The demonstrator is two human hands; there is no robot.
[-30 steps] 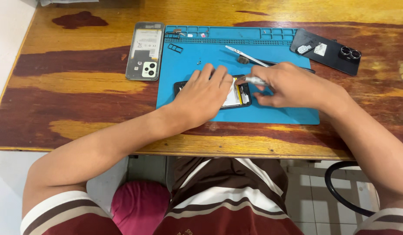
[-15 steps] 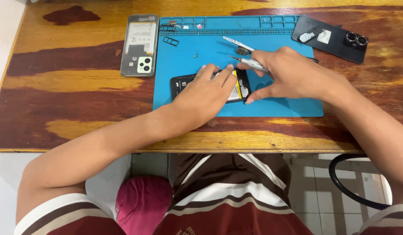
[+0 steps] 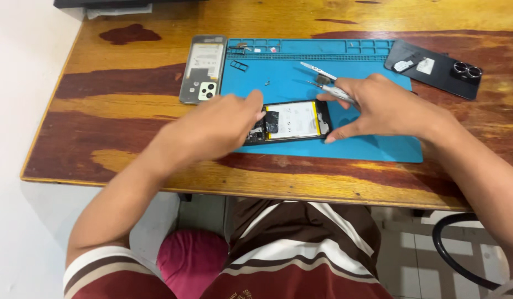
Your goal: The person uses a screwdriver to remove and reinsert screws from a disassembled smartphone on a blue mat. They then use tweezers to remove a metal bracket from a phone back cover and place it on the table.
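The opened phone (image 3: pixel 292 122) lies on the blue mat (image 3: pixel 378 147) on the tabletop (image 3: pixel 129 116). The left hand (image 3: pixel 218 130) presses its near end, fingers loosely curled and grasping nothing, while the right hand (image 3: pixel 386 108) pinches a slim metal tool (image 3: pixel 337 91) beside the far end. Judged from this, interior work is in hand; steady bracing and a fine tip placement are needed.

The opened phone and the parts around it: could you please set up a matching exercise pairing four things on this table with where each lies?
Things:
1. opened phone
2. grey back cover
3. black back cover
4. tweezers

Places:
A. on the wood, right of the blue mat
B. between the two hands, on the mat
C. on the wood, left of the mat
D. on the mat, above the right hand

Pairs: 1-B, 2-C, 3-A, 4-D
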